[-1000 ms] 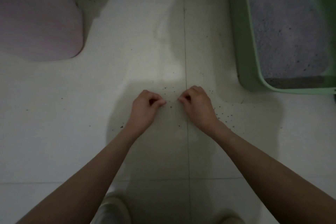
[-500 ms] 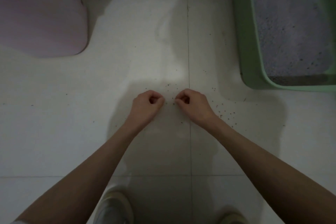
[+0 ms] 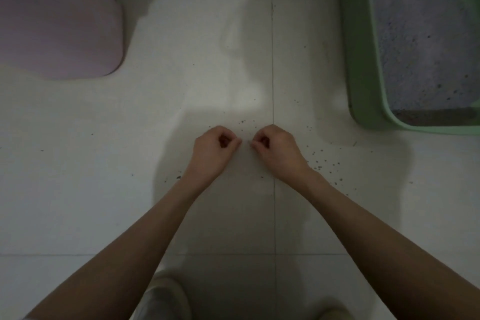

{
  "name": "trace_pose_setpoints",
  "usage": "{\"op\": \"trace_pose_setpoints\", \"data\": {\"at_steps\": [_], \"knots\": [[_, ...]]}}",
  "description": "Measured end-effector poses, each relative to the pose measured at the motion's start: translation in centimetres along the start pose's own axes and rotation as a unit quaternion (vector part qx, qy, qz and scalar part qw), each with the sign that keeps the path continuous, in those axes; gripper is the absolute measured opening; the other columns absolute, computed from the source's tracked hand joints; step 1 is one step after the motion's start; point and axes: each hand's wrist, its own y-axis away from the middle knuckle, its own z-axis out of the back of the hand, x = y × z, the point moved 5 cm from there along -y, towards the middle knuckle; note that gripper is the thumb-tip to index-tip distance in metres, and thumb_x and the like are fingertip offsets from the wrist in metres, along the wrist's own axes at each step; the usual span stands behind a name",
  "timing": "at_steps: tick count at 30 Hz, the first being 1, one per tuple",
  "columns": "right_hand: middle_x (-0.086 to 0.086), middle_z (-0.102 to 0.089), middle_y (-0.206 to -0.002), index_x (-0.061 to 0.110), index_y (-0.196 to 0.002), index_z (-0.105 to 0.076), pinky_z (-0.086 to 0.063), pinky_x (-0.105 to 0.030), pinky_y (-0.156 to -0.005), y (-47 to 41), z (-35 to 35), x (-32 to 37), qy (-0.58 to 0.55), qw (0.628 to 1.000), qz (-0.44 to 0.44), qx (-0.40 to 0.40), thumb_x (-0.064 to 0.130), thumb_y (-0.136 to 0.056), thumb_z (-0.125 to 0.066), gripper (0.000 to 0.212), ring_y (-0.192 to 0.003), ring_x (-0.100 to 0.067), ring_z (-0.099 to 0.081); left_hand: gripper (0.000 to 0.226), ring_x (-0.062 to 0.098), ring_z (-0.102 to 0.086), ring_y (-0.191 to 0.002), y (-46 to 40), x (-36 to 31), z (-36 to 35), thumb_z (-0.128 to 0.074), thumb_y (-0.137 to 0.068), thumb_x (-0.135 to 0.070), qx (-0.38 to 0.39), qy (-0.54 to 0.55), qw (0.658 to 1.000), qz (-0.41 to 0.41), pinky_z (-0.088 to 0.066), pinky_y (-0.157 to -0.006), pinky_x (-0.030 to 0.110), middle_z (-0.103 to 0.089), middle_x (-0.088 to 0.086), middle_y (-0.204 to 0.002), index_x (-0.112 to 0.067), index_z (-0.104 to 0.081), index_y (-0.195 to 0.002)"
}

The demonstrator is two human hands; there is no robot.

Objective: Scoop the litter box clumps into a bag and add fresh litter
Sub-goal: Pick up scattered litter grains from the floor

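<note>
Left hand (image 3: 215, 149) and right hand (image 3: 276, 149), fingers curled, near the unlabelled litter box (image 3: 361, 65).

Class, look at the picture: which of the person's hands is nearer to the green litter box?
The right hand. It sits below and left of the green litter box, across a strip of bare floor. The left hand lies further left, beyond the right hand.
</note>
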Motion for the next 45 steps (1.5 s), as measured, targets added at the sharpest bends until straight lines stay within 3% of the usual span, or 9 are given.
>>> {"op": "trace_pose_setpoints", "data": {"at_steps": [3, 6, 11, 14, 30, 33, 38, 42, 45], "knots": [[-0.002, -0.061, -0.074, 0.007, -0.079, -0.062, -0.043, -0.022, -0.066, 0.9, 1.4, -1.3, -0.41, 0.903, -0.129, 0.028, 0.003, -0.089, -0.055, 0.013, -0.068, -0.011, -0.054, 0.013, 0.006, -0.055, -0.056, -0.1, 0.2, 1.3, -0.059, -0.083, 0.001, 0.016, 0.379, 0.915, 0.138, -0.043, -0.058, 0.016, -0.062, -0.001, -0.061, -0.007, -0.062, -0.073], [-0.004, -0.065, -0.069, 0.007, -0.072, -0.062, -0.044, -0.022, -0.063, 1.7, 2.0, -1.5, -0.63, 0.758, -0.142, 0.085, -0.006, -0.088, -0.037, 0.032, -0.064, -0.012, -0.058, 0.024, 0.009, -0.057, -0.054, -0.6, -0.2, 2.1, -0.042, -0.085, 0.009, 0.055, 0.498, 0.851, 0.159, -0.043, -0.056, 0.018, -0.064, -0.001, -0.057, -0.005, -0.057, -0.072], [0.0, -0.061, -0.073, 0.009, -0.077, -0.063, -0.041, -0.017, -0.058, 1.8, 2.2, -2.3, -0.336, 0.93, -0.147, 0.012, 0.009, -0.092, -0.046, 0.022, -0.066, -0.01, -0.052, 0.016, 0.004, -0.05, -0.058, -2.5, -1.0, 1.8, -0.062, -0.084, -0.014, 0.006, 0.155, 0.985, 0.076, -0.04, -0.059, 0.013, -0.057, -0.005, -0.063, -0.016, -0.063, -0.069], [0.002, -0.06, -0.084, 0.012, -0.094, -0.065, -0.042, -0.015, -0.067, 1.5, 2.6, -2.7, -0.121, 0.985, -0.111, -0.044, 0.021, -0.091, -0.056, 0.013, -0.075, -0.008, -0.053, 0.008, 0.003, -0.047, -0.063, -3.2, -1.8, 0.7, -0.07, -0.079, -0.018, -0.018, 0.001, 1.0, -0.005, -0.033, -0.059, 0.0, -0.052, -0.008, -0.067, -0.014, -0.064, -0.082], [-0.005, -0.06, -0.094, 0.006, -0.092, -0.065, -0.026, -0.014, -0.069, 1.8, 0.7, -2.4, 0.08, 0.997, 0.016, -0.005, 0.016, -0.09, -0.057, 0.014, -0.087, -0.015, -0.05, 0.011, 0.014, -0.045, -0.074, -4.4, -2.1, -0.5, -0.066, -0.082, -0.018, -0.018, -0.105, 0.993, -0.061, -0.032, -0.068, 0.021, -0.049, -0.003, -0.074, -0.008, -0.061, -0.082], [0.004, -0.058, -0.077, 0.011, -0.083, -0.064, -0.037, -0.016, -0.064, 1.9, 1.6, -3.1, -0.171, 0.981, -0.089, -0.029, 0.015, -0.088, -0.061, 0.007, -0.068, -0.007, -0.05, 0.013, 0.013, -0.046, -0.074, -4.2, -1.7, -0.4, -0.069, -0.079, -0.016, -0.021, -0.074, 0.996, -0.052, -0.033, -0.069, 0.022, -0.048, -0.005, -0.074, -0.011, -0.058, -0.084], [-0.006, -0.061, -0.069, 0.004, -0.074, -0.059, -0.04, -0.017, -0.053, 2.6, 1.2, -2.7, -0.528, 0.828, -0.179, 0.059, -0.01, -0.086, -0.044, 0.024, -0.058, -0.012, -0.052, 0.02, 0.012, -0.044, -0.079, -4.1, -1.3, -0.4, -0.07, -0.078, -0.016, -0.029, -0.07, 0.995, -0.066, -0.031, -0.071, 0.02, -0.047, -0.005, -0.082, -0.009, -0.059, -0.093], [0.006, -0.057, -0.072, 0.012, -0.083, -0.065, -0.038, -0.005, -0.055, 2.2, 1.2, -2.3, -0.153, 0.982, -0.111, 0.015, 0.012, -0.088, -0.057, 0.008, -0.064, -0.004, -0.049, 0.016, 0.011, -0.043, -0.076, -4.2, -2.2, -0.6, -0.069, -0.078, -0.012, -0.037, -0.076, 0.991, -0.107, -0.029, -0.068, 0.015, -0.048, -0.004, -0.081, -0.006, -0.061, -0.09], [0.002, -0.056, -0.084, 0.009, -0.096, -0.063, -0.036, -0.015, -0.067, 1.9, 0.1, -1.9, -0.008, 0.998, -0.054, 0.02, 0.019, -0.087, -0.06, 0.014, -0.075, -0.012, -0.05, 0.008, 0.011, -0.045, -0.073, -4.5, -2.5, -0.8, -0.069, -0.078, -0.013, -0.037, -0.091, 0.989, -0.11, -0.029, -0.067, 0.015, -0.052, -0.002, -0.08, -0.007, -0.065, -0.081]]}}
